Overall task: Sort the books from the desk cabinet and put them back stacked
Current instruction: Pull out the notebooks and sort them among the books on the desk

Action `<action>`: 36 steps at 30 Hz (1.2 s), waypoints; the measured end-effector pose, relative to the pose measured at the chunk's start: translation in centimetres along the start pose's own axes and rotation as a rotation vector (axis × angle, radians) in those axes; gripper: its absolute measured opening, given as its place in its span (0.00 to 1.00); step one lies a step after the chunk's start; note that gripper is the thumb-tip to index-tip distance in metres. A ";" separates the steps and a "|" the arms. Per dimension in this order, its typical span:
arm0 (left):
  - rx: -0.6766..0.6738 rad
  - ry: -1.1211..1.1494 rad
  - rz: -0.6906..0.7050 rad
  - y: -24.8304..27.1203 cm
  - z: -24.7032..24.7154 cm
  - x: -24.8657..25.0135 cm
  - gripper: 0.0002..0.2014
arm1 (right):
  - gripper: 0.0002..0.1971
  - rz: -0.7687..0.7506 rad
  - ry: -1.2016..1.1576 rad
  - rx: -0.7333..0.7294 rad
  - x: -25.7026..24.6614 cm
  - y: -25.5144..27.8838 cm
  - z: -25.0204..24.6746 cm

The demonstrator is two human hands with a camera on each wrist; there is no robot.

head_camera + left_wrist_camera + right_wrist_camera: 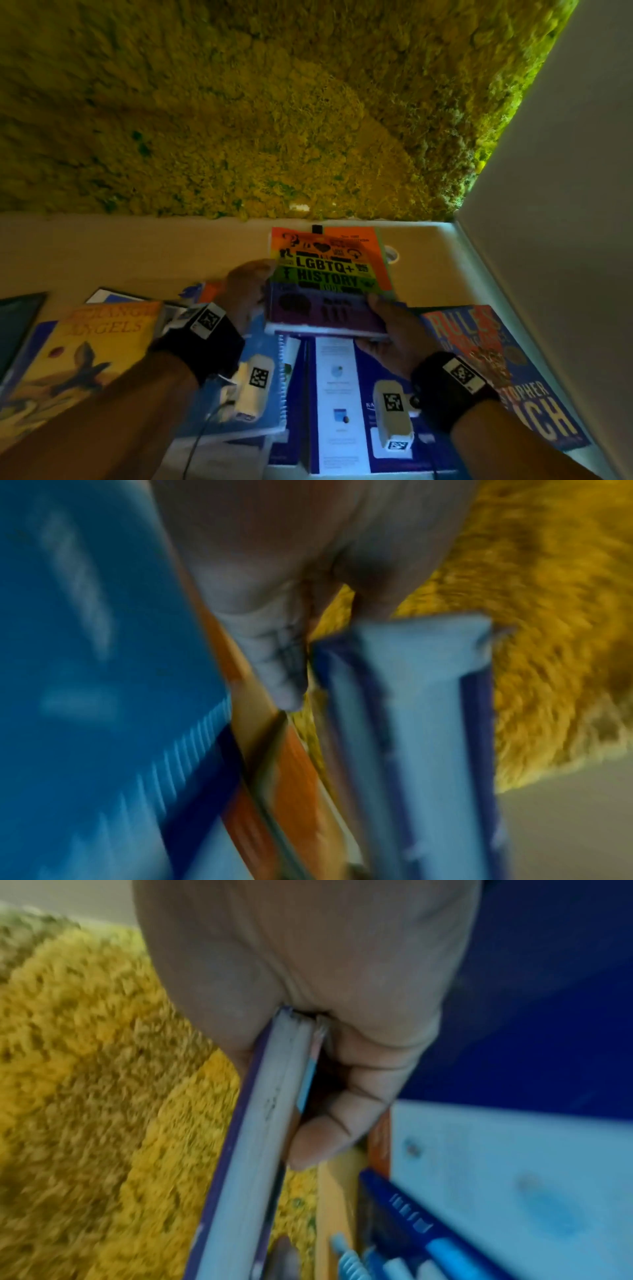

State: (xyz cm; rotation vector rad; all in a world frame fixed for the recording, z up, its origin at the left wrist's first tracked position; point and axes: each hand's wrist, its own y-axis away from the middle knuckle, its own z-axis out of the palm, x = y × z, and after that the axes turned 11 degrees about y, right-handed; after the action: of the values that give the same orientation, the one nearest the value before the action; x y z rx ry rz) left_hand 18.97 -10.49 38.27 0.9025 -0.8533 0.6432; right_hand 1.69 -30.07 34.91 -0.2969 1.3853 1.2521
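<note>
Head view showed both hands lifting a rainbow-covered history book above the counter, toward twelve o'clock from the person. The left hand gripped the book's left edge at about nine o'clock, thumb on the cover. The right hand pinched the near right corner at about five o'clock, thumb on top and fingers curled beneath, which the right wrist view confirmed. The left wrist view was too blurred to show more than the left hand's fingers lying beside the page edges.

The book looked like a fairly thick paperback. Its page block bowed a little in the right wrist view, so I judged it flexible rather than stiff, moderately heavy, and glossy enough to slide on other covers. Holding it by two opposite edges seemed sound; a single corner pinch would likely have let it sag or fan open. Support under the spine or flat beneath the back cover would have suited stacking best.

Below it, other books lay loose and overlapping: a yellow angel book at eight o'clock, a spiral-bound blue notebook at six, a blue-and-white booklet beside it, and a blue rules book at four o'clock. A mossy yellow wall panel stood behind the counter. No tidy stack was visible yet, so sorting seemed early.
</note>
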 end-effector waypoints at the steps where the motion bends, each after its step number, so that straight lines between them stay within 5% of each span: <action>1: 0.023 -0.017 0.034 -0.2 -1.3 1.4 0.10 | 0.11 -0.004 0.008 0.012 -0.4 -1.1 1.3; 4: 0.128 -0.492 0.226 -1.2 -6.1 3.2 0.08 | 0.09 0.025 0.022 0.036 -1.8 -4.9 5.4; 7: 0.117 -0.889 0.235 -1.3 -9.9 1.7 0.31 | 0.08 0.052 0.076 0.077 -2.7 -8.9 9.3; 11: -0.004 -1.288 0.071 -0.5 -11.1 -1.4 0.58 | 0.10 0.072 0.149 0.073 -3.1 -12.4 13.5; 16: 0.080 -1.469 0.108 -1.0 -11.3 -2.9 0.47 | 0.08 0.107 0.210 0.037 -2.4 -15.3 15.7; 19: 0.079 -1.379 0.081 -1.3 -11.7 -3.1 0.49 | 0.06 0.098 0.433 0.030 -2.3 -16.9 14.7; 25: 0.169 -1.146 0.299 0.0 -12.3 -3.2 0.44 | 0.08 -0.003 0.831 -0.016 -3.6 -12.1 11.2; 27: 0.171 -1.131 0.298 0.1 -12.5 -3.0 0.47 | 0.11 0.044 0.926 -0.154 -2.4 -8.4 10.6; 30: 0.215 -0.831 0.296 -0.4 -12.3 -3.1 0.34 | 0.17 0.065 1.112 -0.324 0.8 -5.3 9.7; 33: 0.187 -0.417 0.235 -0.7 -12.1 -3.3 0.23 | 0.24 -0.052 1.054 -0.270 3.2 -4.8 8.6; 36: 0.188 -0.334 0.251 -0.4 -11.9 -4.2 0.13 | 0.20 0.003 0.838 -0.276 4.3 -5.0 7.5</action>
State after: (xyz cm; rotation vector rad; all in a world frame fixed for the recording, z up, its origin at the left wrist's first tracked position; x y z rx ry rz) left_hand 21.36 -0.92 30.40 1.1014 -1.2338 0.8124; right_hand 8.56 -24.09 30.83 -1.1046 1.8938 1.3848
